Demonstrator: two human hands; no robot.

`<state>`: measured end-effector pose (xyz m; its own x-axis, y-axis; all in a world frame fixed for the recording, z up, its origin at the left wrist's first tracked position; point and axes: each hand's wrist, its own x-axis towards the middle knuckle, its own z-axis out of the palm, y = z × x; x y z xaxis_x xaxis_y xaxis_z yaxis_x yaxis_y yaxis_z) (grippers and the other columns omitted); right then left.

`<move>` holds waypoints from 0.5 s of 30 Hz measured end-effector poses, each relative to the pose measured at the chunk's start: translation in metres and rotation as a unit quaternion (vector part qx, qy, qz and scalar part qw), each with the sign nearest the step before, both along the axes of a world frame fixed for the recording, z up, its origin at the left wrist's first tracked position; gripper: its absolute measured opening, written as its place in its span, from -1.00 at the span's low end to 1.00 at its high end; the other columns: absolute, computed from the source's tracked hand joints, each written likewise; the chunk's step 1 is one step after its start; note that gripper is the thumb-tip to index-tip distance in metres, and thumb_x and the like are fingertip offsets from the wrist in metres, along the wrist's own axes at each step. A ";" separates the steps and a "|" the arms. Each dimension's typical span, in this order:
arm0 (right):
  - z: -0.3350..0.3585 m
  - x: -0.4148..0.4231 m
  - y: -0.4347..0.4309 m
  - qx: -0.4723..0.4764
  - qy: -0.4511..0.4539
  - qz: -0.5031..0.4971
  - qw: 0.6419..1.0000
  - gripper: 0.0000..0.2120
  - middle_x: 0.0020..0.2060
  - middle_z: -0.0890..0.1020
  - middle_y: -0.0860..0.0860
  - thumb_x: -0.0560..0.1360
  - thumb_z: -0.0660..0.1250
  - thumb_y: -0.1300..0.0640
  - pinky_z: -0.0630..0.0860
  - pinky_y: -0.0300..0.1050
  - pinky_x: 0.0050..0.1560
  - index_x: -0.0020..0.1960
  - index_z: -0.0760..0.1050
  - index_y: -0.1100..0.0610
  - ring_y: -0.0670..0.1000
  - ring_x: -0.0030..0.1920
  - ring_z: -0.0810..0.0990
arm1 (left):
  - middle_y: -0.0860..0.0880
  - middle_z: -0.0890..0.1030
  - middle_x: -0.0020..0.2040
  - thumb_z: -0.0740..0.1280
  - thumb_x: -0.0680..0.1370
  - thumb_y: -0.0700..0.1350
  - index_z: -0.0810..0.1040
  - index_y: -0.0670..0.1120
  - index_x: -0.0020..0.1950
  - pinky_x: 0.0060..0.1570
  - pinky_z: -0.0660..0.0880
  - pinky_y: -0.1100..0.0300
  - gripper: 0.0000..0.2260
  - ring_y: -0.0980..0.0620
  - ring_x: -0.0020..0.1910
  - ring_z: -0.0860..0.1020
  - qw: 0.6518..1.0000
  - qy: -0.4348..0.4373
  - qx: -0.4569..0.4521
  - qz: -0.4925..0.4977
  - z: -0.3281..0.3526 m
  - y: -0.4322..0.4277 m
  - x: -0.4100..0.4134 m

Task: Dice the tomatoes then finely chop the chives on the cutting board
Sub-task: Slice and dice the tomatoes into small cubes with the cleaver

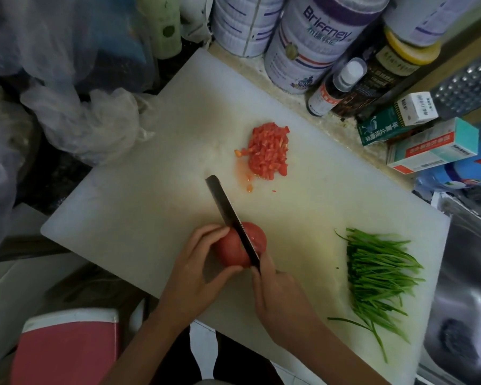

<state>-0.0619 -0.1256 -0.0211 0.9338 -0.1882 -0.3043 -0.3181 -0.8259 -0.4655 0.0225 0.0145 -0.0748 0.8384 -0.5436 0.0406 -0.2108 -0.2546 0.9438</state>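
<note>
— What's on the cutting board [122,218]?
— A whole tomato [228,255] near the front edge, gripped by the left hand [195,265]. The right hand [275,293] holds a knife [225,207], its blade lying across the tomato's top.
— And the rest?
— A heap of diced tomato [268,151] toward the back edge, with a few stray bits [250,188] just beside it. Long uncut chives [378,276] lie by the right-hand edge, well apart from both.

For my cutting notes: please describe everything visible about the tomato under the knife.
The tomato is round, red, smooth-skinned and looks whole. It sits on the near part of the white cutting board. The left hand grips its left side; the dark knife, held by the right hand, crosses its top.
</note>
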 end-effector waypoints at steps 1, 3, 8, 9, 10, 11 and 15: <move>-0.001 0.000 -0.001 0.001 -0.001 -0.001 1.000 -0.48 -0.30 0.58 0.16 0.56 -0.17 -0.07 0.31 0.02 -0.35 0.35 0.25 0.19 0.24 -0.33 0.52 | 0.43 0.30 0.31 0.40 0.43 0.10 0.40 0.08 0.35 0.25 0.29 0.49 -0.50 0.38 0.30 0.36 1.000 0.003 0.000 -0.001 0.000 0.000 0.000; -0.004 -0.001 -0.001 -0.001 -0.002 -0.006 1.000 -0.46 -0.37 0.56 0.15 0.57 -0.19 -0.11 0.33 0.02 -0.42 0.30 0.30 0.20 0.23 -0.40 0.51 | 0.45 0.30 0.30 0.39 0.42 0.11 0.38 0.15 0.34 0.25 0.30 0.49 -0.50 0.37 0.30 0.36 1.000 0.016 0.001 -0.002 0.000 0.001 0.001; -0.009 -0.023 0.000 -0.034 0.015 -0.003 0.999 -0.78 -0.56 0.47 0.02 0.57 0.00 0.00 0.11 -0.17 -0.60 0.05 0.27 0.12 0.09 -0.62 0.41 | 0.41 0.36 0.30 0.43 0.41 0.10 0.38 0.39 0.28 0.27 0.40 0.37 -0.51 0.26 0.33 0.43 0.998 0.063 -0.016 -0.010 0.003 0.003 0.003; -0.007 -0.034 0.000 -0.028 0.023 -0.014 0.999 -0.78 -0.56 0.47 0.01 0.56 0.00 -0.02 0.06 -0.21 -0.59 0.05 0.26 0.12 0.08 -0.62 0.42 | 0.41 0.38 0.30 0.47 0.40 0.07 0.38 0.42 0.27 0.26 0.41 0.38 -0.48 0.26 0.33 0.43 0.997 0.079 -0.021 -0.011 0.003 0.004 0.004; -0.004 -0.042 0.000 -0.022 0.030 -0.023 0.999 -0.76 -0.54 0.47 0.02 0.57 -0.01 -0.04 0.01 -0.26 -0.58 0.06 0.25 0.12 0.09 -0.58 0.45 | 0.42 0.39 0.30 0.52 0.39 0.02 0.39 0.43 0.26 0.26 0.41 0.38 -0.44 0.26 0.33 0.44 0.995 0.095 -0.019 -0.012 0.002 0.006 0.004; 0.000 -0.049 0.000 -0.027 0.021 -0.038 0.999 -0.72 -0.49 0.46 0.02 0.57 -0.04 -0.07 -0.02 -0.27 -0.57 0.09 0.25 0.11 0.11 -0.50 0.50 | 0.41 0.40 0.31 0.56 0.39 -0.06 0.40 0.39 0.25 0.26 0.41 0.37 -0.42 0.28 0.32 0.44 0.993 0.113 -0.011 -0.015 0.001 0.007 0.005; 0.001 -0.046 -0.002 -0.034 0.004 -0.042 0.999 -0.46 -0.38 0.48 0.09 0.56 -0.18 -0.17 0.16 -0.13 -0.47 0.23 0.31 0.19 0.20 -0.37 0.50 | 0.30 0.44 0.29 0.55 0.40 -0.23 0.41 0.24 0.19 0.26 0.43 0.35 -0.44 0.35 0.25 0.47 0.990 0.136 0.027 -0.017 0.002 0.012 0.006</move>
<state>-0.1083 -0.1272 -0.0199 0.9113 -0.2858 -0.2964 -0.3911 -0.8256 -0.4067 0.0281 0.0260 -0.0724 0.7951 -0.5676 -0.2139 0.0397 -0.3031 0.9521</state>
